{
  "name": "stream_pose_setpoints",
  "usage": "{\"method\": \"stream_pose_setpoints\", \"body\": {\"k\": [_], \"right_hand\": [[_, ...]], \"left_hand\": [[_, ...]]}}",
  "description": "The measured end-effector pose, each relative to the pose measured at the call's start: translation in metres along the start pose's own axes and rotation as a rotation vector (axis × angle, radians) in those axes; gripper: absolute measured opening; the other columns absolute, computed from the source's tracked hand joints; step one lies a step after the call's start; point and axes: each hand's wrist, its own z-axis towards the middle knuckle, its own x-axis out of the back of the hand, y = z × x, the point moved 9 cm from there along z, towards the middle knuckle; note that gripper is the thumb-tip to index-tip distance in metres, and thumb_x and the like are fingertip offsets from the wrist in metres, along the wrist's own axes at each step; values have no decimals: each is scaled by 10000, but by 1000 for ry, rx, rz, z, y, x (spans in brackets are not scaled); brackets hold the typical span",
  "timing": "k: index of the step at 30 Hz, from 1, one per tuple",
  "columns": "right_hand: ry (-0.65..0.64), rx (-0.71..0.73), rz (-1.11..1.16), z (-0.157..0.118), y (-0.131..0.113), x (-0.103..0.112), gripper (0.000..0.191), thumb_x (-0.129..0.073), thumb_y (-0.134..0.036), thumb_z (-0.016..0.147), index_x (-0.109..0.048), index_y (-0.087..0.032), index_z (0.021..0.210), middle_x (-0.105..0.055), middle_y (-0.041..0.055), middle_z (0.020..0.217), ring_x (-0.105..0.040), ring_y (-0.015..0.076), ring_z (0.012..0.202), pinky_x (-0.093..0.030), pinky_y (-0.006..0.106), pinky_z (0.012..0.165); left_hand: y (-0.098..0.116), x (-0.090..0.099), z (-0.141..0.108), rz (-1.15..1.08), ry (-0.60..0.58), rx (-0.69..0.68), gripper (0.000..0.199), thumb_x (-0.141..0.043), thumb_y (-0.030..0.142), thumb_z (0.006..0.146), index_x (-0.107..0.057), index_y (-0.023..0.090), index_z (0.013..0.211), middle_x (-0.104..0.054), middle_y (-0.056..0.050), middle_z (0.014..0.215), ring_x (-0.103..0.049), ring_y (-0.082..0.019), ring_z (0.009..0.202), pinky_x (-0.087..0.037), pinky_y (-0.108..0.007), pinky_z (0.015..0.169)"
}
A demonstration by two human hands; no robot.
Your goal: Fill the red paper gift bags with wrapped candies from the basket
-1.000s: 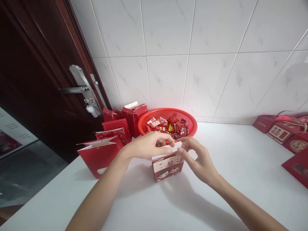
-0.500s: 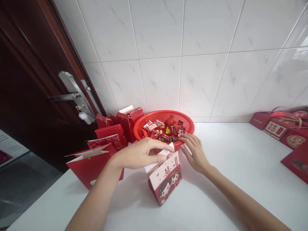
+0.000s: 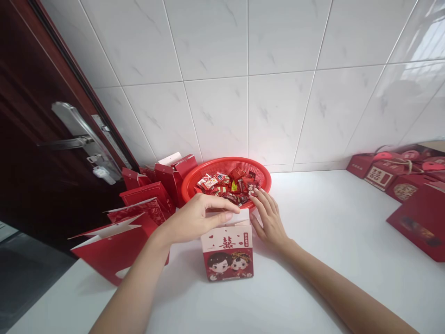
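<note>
A small red and white gift box (image 3: 228, 260) stands upright before me, printed with two cartoon figures and a red character; its white top flap is raised. Over its top left edge reaches my left hand (image 3: 194, 220), thumb and fingers stretched out and apart at the flap. My right hand (image 3: 269, 220) lies just right of the box, fingers spread, their tips at the near right rim of a red plastic basket (image 3: 189, 178). Wrapped candies (image 3: 225, 185) are heaped in that basket. My left hand hides part of the box's top and the basket's front.
Several open red gift boxes (image 3: 114, 246) stand at the left. More red boxes (image 3: 406, 181), some with twine, sit at the right on the white table (image 3: 323, 213). Behind is a tiled wall (image 3: 219, 116); a dark wooden door (image 3: 34, 185) with a metal handle is at left.
The gift box has turned so its printed front faces me squarely. Both hands stay near it, the right one's fingertips still at the basket. The view has shifted slightly to the right.
</note>
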Motion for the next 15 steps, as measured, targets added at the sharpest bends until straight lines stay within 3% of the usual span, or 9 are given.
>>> {"method": "stream_pose_setpoints", "body": {"k": [7,12,15], "right_hand": [[54,-32,-15,-4,-3,-7,579,-416,-211,1016,-277,-206,1578,-395,171,1607,-281,298,1545,-338,557,1194],[57,-56,-70,-5,-2,-11,623,-424,-233,1006,-231,-215,1599,-391,170,1611,-298,308,1538,-315,552,1201],[42,-67,-91,-6,-2,-13,641,-424,-239,1003,-215,-215,1608,-379,165,1621,-297,312,1538,-308,552,1204]], "left_hand": [[-3,30,3,-87,175,-7,293,-659,429,911,-785,208,1057,-788,-66,1089,-726,-224,1030,-589,-350,954],[-32,49,29,-104,280,36,378,-696,485,850,-766,188,1073,-781,-83,1137,-709,-252,1084,-549,-433,1030],[-58,53,52,-41,272,82,406,-698,498,813,-764,180,1056,-770,-98,1178,-701,-267,1106,-527,-439,1047]]}}
